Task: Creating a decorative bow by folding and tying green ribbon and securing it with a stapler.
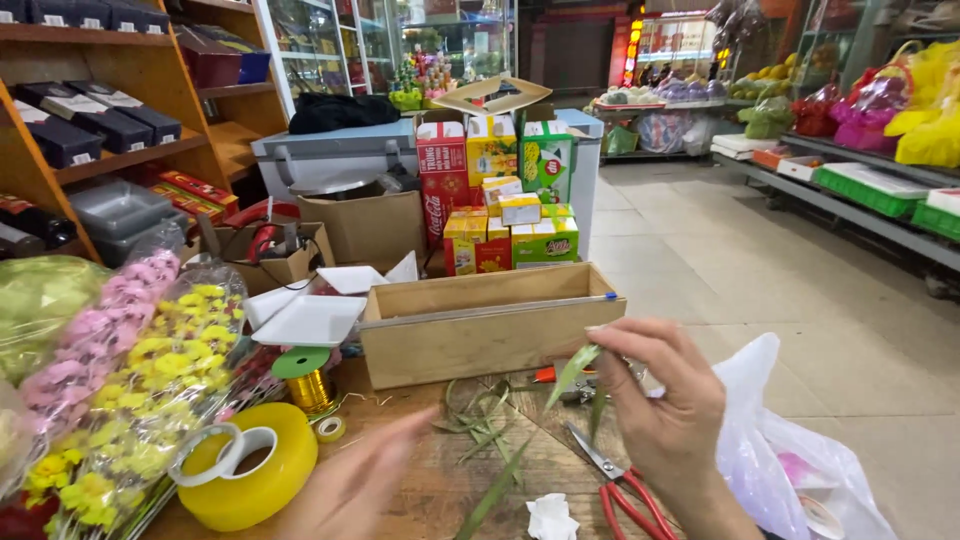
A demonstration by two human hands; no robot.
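My right hand (660, 400) pinches a narrow green leaf (572, 373) between thumb and fingers, held above the wooden tabletop (430, 480). My left hand (355, 485) hovers low at the table's near edge, blurred, fingers loosely apart with nothing in it. Several cut green leaf strips (490, 430) lie scattered on the wood between the hands. Red-handled scissors (620, 485) lie just below my right hand. A crumpled white scrap (552, 518) sits at the front edge.
A long open wooden box (490, 325) stands behind the leaves. Yellow tape roll (250, 465), gold wire spool (305, 380) and white trays (310, 320) are left of it. Wrapped yellow and pink flowers (140, 380) fill the left. A white plastic bag (790, 460) hangs right. Stacked cartons (500, 200) stand behind.
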